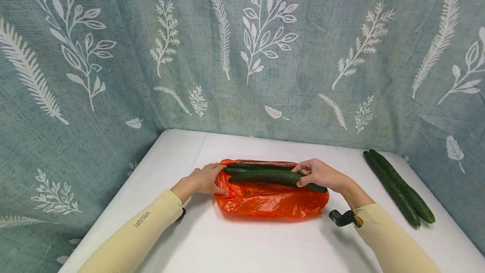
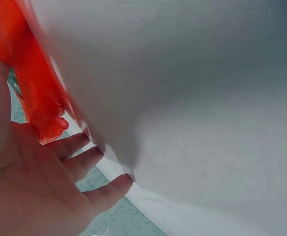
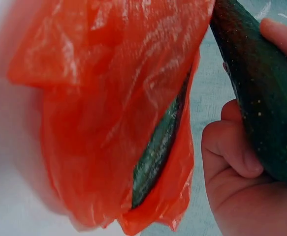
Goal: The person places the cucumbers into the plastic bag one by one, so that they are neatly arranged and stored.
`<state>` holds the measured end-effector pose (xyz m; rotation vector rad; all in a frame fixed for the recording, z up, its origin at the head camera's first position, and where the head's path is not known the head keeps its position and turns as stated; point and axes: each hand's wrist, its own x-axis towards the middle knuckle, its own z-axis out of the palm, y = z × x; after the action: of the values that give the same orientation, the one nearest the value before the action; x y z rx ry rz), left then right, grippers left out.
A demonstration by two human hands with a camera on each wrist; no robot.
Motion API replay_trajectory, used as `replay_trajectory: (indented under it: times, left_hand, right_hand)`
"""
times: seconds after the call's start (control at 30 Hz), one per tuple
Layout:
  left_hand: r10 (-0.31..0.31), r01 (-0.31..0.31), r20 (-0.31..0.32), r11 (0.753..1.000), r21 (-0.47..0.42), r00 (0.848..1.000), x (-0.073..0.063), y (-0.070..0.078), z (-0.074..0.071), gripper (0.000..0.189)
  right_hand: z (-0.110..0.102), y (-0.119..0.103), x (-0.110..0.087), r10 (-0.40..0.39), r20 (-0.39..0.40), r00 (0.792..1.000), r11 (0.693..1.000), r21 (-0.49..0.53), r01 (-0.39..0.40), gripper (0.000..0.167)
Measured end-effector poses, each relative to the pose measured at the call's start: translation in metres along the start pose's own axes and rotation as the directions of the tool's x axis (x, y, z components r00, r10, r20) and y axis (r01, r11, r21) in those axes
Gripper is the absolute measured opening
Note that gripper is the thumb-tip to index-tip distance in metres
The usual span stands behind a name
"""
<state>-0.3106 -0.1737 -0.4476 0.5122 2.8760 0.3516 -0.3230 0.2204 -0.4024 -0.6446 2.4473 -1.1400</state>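
A red-orange plastic bag (image 1: 265, 203) lies on the table with its mouth gaping upward. Inside it a cucumber (image 1: 242, 167) shows along the far side. Another cucumber (image 1: 265, 175) lies lengthwise over the mouth, its right end held by my right hand (image 1: 316, 175). The right wrist view shows fingers and thumb around that cucumber (image 3: 261, 93), beside the bag (image 3: 99, 123). At the bag's left end, my left hand (image 1: 204, 179) touches the plastic with thumb and fingers spread apart. In the left wrist view, plastic partly hides the thumb and index finger of the hand (image 2: 40, 191).
Two more cucumbers (image 1: 399, 188) lie side by side at the table's right. The white table (image 1: 242, 243) meets a blue-green leaf-patterned curtain (image 1: 235, 104) at the back and sides. Dark wrist straps (image 1: 342, 218) stick out below the sleeves.
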Motion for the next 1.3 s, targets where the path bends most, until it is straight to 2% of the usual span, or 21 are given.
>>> replay_trajectory:
  times: [0.43,0.6,0.93,1.3]
  left_hand:
    - [-0.007,0.007,0.025,1.0,-0.021,1.0,0.002,0.001,-0.001,0.098]
    - [-0.001,0.002,0.019,0.999,-0.04,1.0,0.002,0.0,0.0,0.097]
    - [0.007,-0.005,0.018,0.997,-0.074,1.0,0.002,0.0,0.001,0.097]
    - [0.034,-0.034,0.008,0.997,-0.064,0.999,0.0,-0.001,0.0,0.095]
  right_hand:
    - [0.01,-0.002,0.013,-0.007,0.001,1.0,1.0,-0.028,0.007,0.041]
    - [0.011,0.0,0.018,-0.012,0.038,0.999,0.999,-0.039,0.013,0.042]
    - [0.017,-0.001,0.016,-0.002,0.091,0.996,0.995,-0.095,0.011,0.047]
    - [0.024,0.005,0.016,0.01,0.131,0.991,0.988,-0.152,0.01,0.048]
